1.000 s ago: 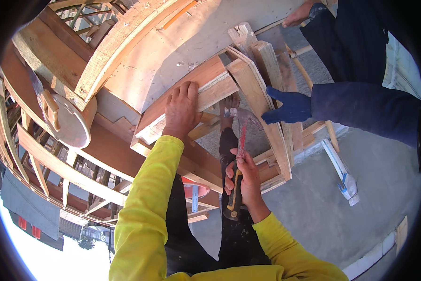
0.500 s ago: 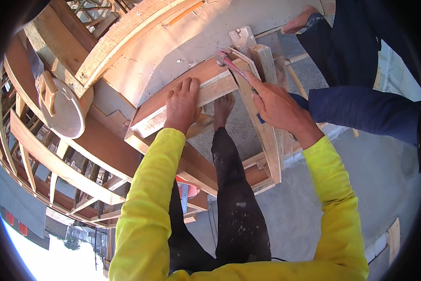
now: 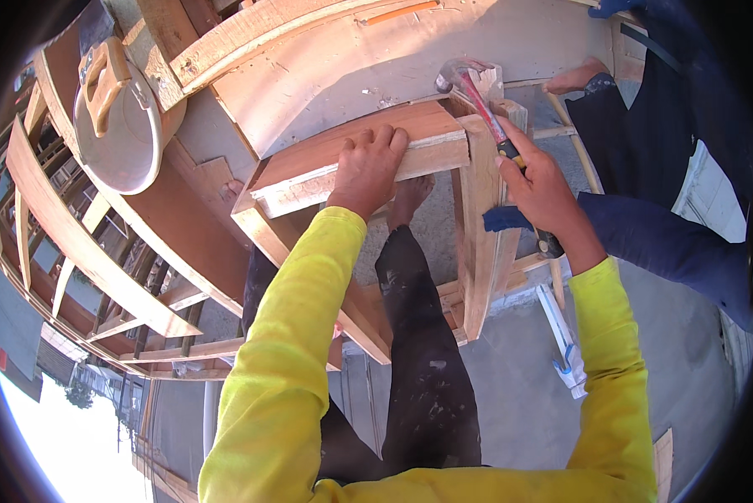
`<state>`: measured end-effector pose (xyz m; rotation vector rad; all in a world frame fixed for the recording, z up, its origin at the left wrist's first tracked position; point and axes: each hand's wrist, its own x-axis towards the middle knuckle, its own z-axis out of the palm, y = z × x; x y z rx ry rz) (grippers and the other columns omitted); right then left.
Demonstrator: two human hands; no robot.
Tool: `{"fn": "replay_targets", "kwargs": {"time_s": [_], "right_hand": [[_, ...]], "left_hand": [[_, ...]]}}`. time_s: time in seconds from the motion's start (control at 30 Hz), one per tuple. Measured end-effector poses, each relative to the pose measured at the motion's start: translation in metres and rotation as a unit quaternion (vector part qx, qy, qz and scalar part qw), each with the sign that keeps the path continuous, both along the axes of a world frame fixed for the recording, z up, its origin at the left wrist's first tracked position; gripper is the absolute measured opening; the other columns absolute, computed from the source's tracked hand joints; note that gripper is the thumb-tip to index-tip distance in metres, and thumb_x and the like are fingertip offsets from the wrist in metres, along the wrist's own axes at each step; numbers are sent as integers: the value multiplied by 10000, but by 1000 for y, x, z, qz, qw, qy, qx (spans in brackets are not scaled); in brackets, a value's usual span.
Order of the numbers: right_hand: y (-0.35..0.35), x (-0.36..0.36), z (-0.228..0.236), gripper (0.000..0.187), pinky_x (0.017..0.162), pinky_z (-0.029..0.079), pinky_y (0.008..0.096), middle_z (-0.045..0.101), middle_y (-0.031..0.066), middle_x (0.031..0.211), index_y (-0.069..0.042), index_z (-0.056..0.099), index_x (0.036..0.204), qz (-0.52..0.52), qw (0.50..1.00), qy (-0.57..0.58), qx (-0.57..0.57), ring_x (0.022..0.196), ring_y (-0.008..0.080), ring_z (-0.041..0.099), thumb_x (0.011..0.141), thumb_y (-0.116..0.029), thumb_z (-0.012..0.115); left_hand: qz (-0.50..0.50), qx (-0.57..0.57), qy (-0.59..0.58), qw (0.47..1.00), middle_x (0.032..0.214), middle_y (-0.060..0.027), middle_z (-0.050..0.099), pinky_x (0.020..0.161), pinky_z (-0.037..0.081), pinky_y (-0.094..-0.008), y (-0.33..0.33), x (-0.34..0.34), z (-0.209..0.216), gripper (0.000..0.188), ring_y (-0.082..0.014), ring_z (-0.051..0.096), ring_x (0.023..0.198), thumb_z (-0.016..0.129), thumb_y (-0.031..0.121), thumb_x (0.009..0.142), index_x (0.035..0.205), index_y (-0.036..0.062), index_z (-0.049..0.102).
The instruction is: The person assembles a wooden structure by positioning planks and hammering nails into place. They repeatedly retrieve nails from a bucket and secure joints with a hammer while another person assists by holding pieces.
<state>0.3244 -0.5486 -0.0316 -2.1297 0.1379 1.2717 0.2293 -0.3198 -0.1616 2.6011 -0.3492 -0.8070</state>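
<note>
My left hand is closed over the edge of a curved brown board on top of a box-like wooden frame. In my right hand is a claw hammer with a red shaft and a black-and-yellow grip. Its head is just past the frame's far right corner; whether it touches the wood I cannot tell. A co-worker's dark blue sleeve reaches in from the right, its hand mostly hidden behind my right forearm. Some blue cloth lies against the frame's right side.
A pale bucket with a wooden-handled saw across it stands at the left. Beyond are curved plywood ribs and a long curved timber. My bare foot is inside the frame. The co-worker's bare foot is at far right.
The hammer head has risen from the board's corner, and the hammer is more upright in my right hand. My left hand stays on the board. The view has shifted, and a white strip now shows.
</note>
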Motion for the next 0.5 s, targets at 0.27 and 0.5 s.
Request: {"fn": "replay_targets", "kwargs": {"time_s": [0.27, 0.5], "right_hand": [[22, -116, 48, 553, 501, 452, 223, 536, 9, 816, -50, 311, 1566, -262, 962, 26, 74, 574, 61, 523, 1053, -118, 506], [54, -208, 71, 370, 466, 506, 288, 568, 68, 818, -56, 432, 1320, -485, 835, 256, 44, 549, 152, 576, 957, -71, 506]], "left_hand": [[58, -6, -92, 994, 1384, -114, 512, 1097, 379, -573, 15, -16, 10, 781, -312, 474, 1337, 778, 223, 749, 1441, 114, 433], [122, 83, -84, 985, 1475, -144, 451, 1188, 232, -615, 65, -71, 3, 942, -352, 360, 1439, 792, 273, 737, 1550, 113, 345]]}}
